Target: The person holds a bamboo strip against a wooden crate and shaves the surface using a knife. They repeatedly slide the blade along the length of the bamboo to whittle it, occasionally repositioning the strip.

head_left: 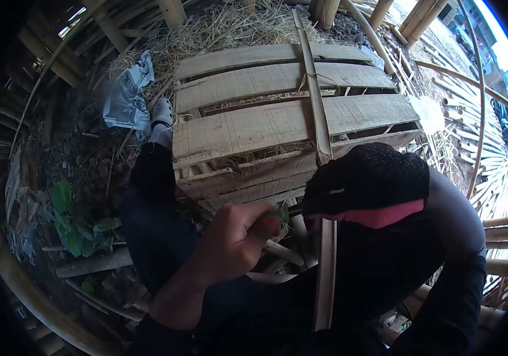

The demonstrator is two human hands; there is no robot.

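Note:
A long split bamboo strip (314,107) runs across a slatted wooden crate (236,133) and down over my lap. My right hand (367,184), in a black glove with a pink edge, is closed around the strip at the crate's near side. Bare and closed, my left hand (236,240) is just left of the strip. It grips a small tool with a green handle (280,215). A thin dark part of that tool reaches toward the glove; its far end is hidden. Thin twine (319,76) loops about the strip on top of the crate.
Crumpled newspaper (129,98) and my shoe (162,111) are left of the crate. Straw (224,29) lies behind it. Bamboo poles (19,279) curve around me, and cut bamboo pieces (485,136) are strewn at right. A leafy plant (67,219) grows at left.

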